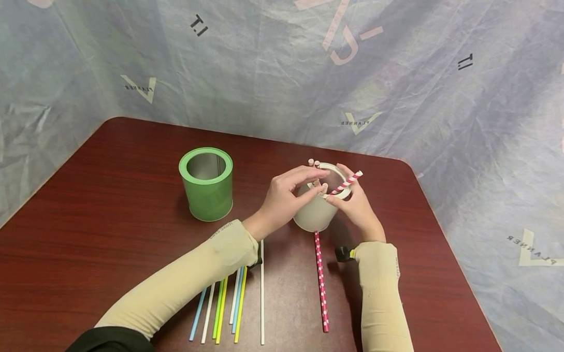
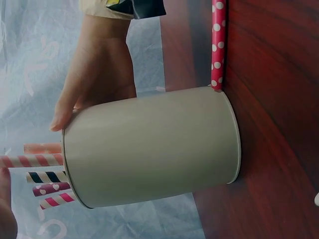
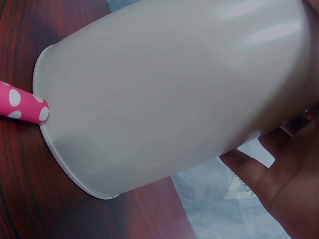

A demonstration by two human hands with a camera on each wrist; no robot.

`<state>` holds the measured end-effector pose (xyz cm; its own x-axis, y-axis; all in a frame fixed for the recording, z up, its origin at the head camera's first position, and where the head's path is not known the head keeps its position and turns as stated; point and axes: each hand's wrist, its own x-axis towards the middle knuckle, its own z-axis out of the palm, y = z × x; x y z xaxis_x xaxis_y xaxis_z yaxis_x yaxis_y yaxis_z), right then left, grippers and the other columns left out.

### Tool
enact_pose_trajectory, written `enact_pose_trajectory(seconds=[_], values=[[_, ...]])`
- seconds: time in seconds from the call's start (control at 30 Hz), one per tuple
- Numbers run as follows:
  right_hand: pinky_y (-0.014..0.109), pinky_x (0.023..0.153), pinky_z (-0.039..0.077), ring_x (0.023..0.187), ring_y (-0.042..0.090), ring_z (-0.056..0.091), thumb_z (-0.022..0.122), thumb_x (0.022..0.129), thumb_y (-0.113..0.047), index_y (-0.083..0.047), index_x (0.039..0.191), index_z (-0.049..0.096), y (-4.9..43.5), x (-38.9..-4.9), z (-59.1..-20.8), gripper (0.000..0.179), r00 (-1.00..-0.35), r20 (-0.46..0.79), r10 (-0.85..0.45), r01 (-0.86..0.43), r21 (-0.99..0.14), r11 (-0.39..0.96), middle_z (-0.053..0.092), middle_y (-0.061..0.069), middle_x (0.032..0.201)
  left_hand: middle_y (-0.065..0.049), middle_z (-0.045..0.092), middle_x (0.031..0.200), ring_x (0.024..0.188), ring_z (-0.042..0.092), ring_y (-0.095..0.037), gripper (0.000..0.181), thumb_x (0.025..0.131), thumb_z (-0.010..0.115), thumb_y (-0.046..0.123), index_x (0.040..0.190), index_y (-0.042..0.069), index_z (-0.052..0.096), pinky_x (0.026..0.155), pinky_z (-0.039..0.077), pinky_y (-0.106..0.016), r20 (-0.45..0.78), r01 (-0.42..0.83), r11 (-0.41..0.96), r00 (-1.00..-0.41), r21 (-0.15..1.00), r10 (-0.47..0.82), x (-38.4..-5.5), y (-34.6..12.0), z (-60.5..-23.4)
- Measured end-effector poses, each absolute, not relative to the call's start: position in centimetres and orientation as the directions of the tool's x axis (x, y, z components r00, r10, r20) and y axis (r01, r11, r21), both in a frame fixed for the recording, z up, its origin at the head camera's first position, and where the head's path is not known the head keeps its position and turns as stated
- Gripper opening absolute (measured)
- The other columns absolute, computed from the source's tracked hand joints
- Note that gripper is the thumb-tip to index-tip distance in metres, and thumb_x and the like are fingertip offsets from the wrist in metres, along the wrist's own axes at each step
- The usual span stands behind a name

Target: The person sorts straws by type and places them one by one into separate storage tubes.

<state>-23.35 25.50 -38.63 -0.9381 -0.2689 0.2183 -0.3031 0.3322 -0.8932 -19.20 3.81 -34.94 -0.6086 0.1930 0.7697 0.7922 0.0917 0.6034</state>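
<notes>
A greyish-white can stands at the right of the table. My right hand grips its rim, thumb at the near side and fingers round the far side. Several patterned paper straws poke out of its mouth, and a red-and-white striped straw leans over the right rim. Above the opening my left hand has its fingers extended, thumb and forefinger about the straw tops; no firm grip shows. A pink straw with white dots lies on the table, one end against the can's base.
A green can stands upright at the left. Several thin sticks, blue, white, green and yellow, lie near the front, partly under the left forearm. One white stick lies apart. Printed grey cloth hangs behind the dark red table.
</notes>
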Motion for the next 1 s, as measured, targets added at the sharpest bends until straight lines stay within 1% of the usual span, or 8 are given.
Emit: enact_pose_trajectory(seconds=[0.1,0.17,0.27,0.43,0.63,0.8,0.9,1.0], values=[[0.01,0.091,0.041,0.11,0.007,0.052,0.068,0.082,0.0,-0.011,0.152,0.026,25.6,-23.4,-38.7,0.083,-0.937,0.225,-0.269,-0.309,-0.892,0.33,0.044,0.019,0.142,-0.01,0.073,0.105,0.098,0.067,-0.018,0.026,0.084,0.072,0.003,0.11,0.001,0.072,0.088,0.053,-0.025,0.831,0.855,0.098,-0.518,0.51,0.203,-18.8,3.7,-34.9],[0.01,0.09,0.042,0.106,0.001,0.053,0.068,0.082,-0.001,-0.012,0.152,0.027,25.6,-23.3,-38.7,0.082,-0.935,0.231,-0.271,-0.315,-0.891,0.328,0.046,0.019,0.14,-0.012,0.073,0.107,0.104,0.067,-0.02,0.026,0.083,0.071,0.0,0.109,-0.002,0.071,0.096,0.051,-0.028,0.863,0.892,0.088,-0.452,0.444,0.226,-18.5,3.7,-35.0],[0.01,0.089,0.043,0.103,-0.001,0.054,0.068,0.082,-0.001,-0.012,0.152,0.028,25.6,-23.3,-38.8,0.081,-0.93,0.242,-0.275,-0.325,-0.891,0.316,0.048,0.022,0.136,-0.014,0.072,0.108,0.107,0.067,-0.022,0.027,0.082,0.072,-0.002,0.108,-0.005,0.07,0.099,0.049,-0.029,0.887,0.931,0.054,-0.361,0.361,0.288,-18.0,3.5,-35.4],[0.01,0.091,0.04,0.108,0.001,0.05,0.068,0.08,0.002,-0.011,0.151,0.029,25.7,-23.4,-38.8,0.082,-0.931,0.253,-0.263,-0.334,-0.88,0.337,0.045,0.024,0.14,-0.012,0.073,0.107,0.105,0.067,-0.019,0.03,0.079,0.076,0.003,0.107,-0.002,0.07,0.096,0.05,-0.023,0.857,0.964,0.024,-0.247,0.265,0.453,-17.6,3.2,-36.6],[0.012,0.095,0.037,0.115,0.007,0.048,0.069,0.079,0.0,-0.013,0.151,0.029,25.7,-23.4,-38.8,0.084,-0.937,0.245,-0.25,-0.324,-0.877,0.354,0.043,0.021,0.145,-0.004,0.073,0.103,0.102,0.067,-0.013,0.024,0.083,0.074,0.008,0.106,0.003,0.071,0.094,0.049,-0.017,0.745,0.982,0.059,-0.174,0.179,0.644,-17.5,2.8,-37.8],[0.012,0.095,0.037,0.116,0.008,0.048,0.07,0.08,0.0,-0.013,0.151,0.029,25.6,-23.4,-38.8,0.083,-0.937,0.237,-0.256,-0.319,-0.88,0.352,0.044,0.017,0.144,0.001,0.07,0.103,0.1,0.065,-0.01,0.017,0.089,0.066,0.009,0.105,0.008,0.07,0.094,0.049,-0.019,0.614,0.99,0.134,-0.078,-0.047,0.786,-17.2,2.9,-38.5],[0.011,0.093,0.038,0.113,0.004,0.049,0.069,0.08,0.001,-0.013,0.152,0.028,25.5,-23.5,-38.9,0.084,-0.938,0.232,-0.259,-0.312,-0.888,0.337,0.045,0.017,0.143,0.003,0.068,0.102,0.099,0.063,-0.009,0.017,0.091,0.061,0.008,0.105,0.011,0.07,0.093,0.049,-0.02,0.498,0.974,0.16,-0.059,-0.161,0.865,-16.8,3.1,-38.8],[0.011,0.091,0.039,0.11,0.001,0.05,0.069,0.079,0.002,-0.012,0.151,0.029,25.5,-23.5,-38.9,0.084,-0.937,0.236,-0.258,-0.314,-0.894,0.32,0.044,0.022,0.142,0.006,0.067,0.102,0.099,0.061,-0.009,0.019,0.093,0.057,0.009,0.106,0.015,0.069,0.093,0.048,-0.022,0.36,0.94,0.171,-0.057,-0.294,0.931,-16.4,3.4,-38.9]])
